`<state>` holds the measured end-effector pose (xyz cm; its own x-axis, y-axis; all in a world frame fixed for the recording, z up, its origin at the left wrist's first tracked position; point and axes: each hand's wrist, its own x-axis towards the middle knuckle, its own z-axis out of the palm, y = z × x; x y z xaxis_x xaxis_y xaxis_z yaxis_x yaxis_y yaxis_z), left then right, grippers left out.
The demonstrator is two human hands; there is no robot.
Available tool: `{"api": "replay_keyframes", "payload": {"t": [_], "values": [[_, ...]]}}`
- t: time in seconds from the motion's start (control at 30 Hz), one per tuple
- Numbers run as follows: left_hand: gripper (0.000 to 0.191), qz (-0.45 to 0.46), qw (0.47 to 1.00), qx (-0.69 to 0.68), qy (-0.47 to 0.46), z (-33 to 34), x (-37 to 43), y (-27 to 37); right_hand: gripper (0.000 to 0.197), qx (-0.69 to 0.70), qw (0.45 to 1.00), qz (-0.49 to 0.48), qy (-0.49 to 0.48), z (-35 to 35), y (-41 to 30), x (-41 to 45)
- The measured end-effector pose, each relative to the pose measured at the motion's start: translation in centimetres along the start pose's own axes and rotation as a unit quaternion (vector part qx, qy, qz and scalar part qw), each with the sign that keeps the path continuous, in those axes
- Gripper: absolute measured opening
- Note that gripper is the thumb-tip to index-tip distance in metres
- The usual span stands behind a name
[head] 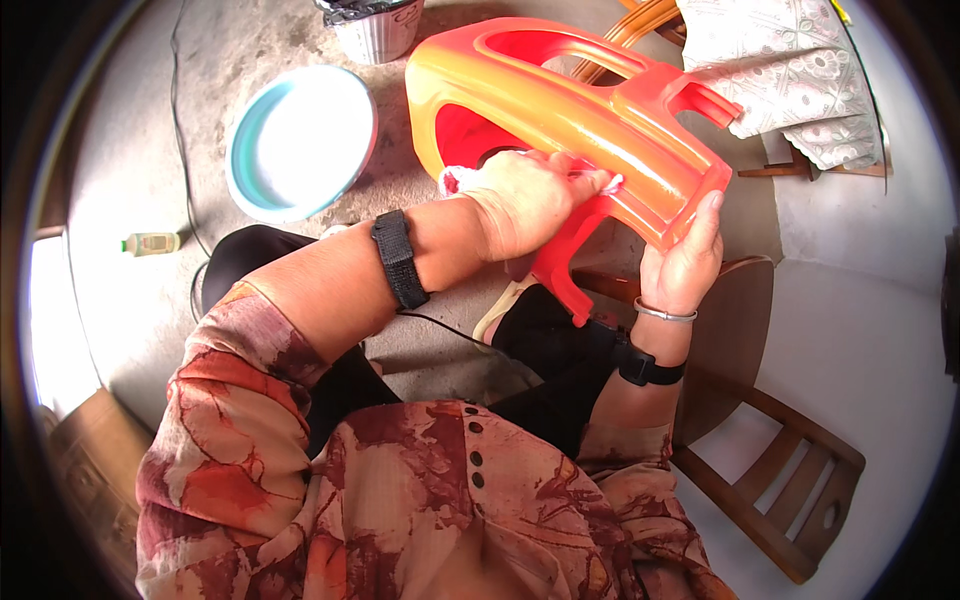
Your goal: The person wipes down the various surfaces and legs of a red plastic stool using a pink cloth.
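Note:
A glossy orange-red moulded plastic piece point(592, 127), apparently a small chair or stool, is tilted in front of me, with large cut-outs and leg-like ends. My left hand point(529, 199) reaches across to its near side, bunched on a pink and white cloth point(456, 180) that shows at both sides of the fingers and lies against the plastic. My right hand point(681, 262) grips the lower right corner of the piece, palm up, thumb on the outer face. The fingers behind that corner are hidden.
A light blue basin point(238, 161) stands on the concrete floor, near a lined bucket point(379, 34). A capped bottle point(152, 244) lies at the left by a black cable point(178, 127). Wooden chair point(731, 322) at right; patterned cloth point(780, 67) hangs at upper right; cardboard point(105, 442) lower left.

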<state>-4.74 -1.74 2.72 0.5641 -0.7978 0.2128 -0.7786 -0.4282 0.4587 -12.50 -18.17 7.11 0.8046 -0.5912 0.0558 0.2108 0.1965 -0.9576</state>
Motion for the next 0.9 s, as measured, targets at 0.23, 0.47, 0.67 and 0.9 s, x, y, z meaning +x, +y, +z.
{"api": "replay_keyframes", "payload": {"t": [0.23,0.47,0.67,0.9], "values": [[0.053,-0.179,0.958,-0.054,-0.217,-1.6,1.0,-2.2,0.051,-0.014,1.0,-0.001,0.009,-0.4,-0.4,0.3],[0.043,-0.267,0.914,-0.305,-0.017,1.9,-0.2,-2.9,0.05,0.01,0.999,0.004,0.042,-0.2,-0.5,0.8],[0.045,-0.189,0.907,-0.368,0.075,1.7,1.0,-1.3,0.041,-0.005,0.998,0.028,0.053,-0.7,-0.3,0.9],[0.034,-0.184,0.929,-0.292,-0.134,4.3,0.9,-3.0,0.037,0.034,0.99,0.019,0.135,-1.5,-0.3,1.6]]}}
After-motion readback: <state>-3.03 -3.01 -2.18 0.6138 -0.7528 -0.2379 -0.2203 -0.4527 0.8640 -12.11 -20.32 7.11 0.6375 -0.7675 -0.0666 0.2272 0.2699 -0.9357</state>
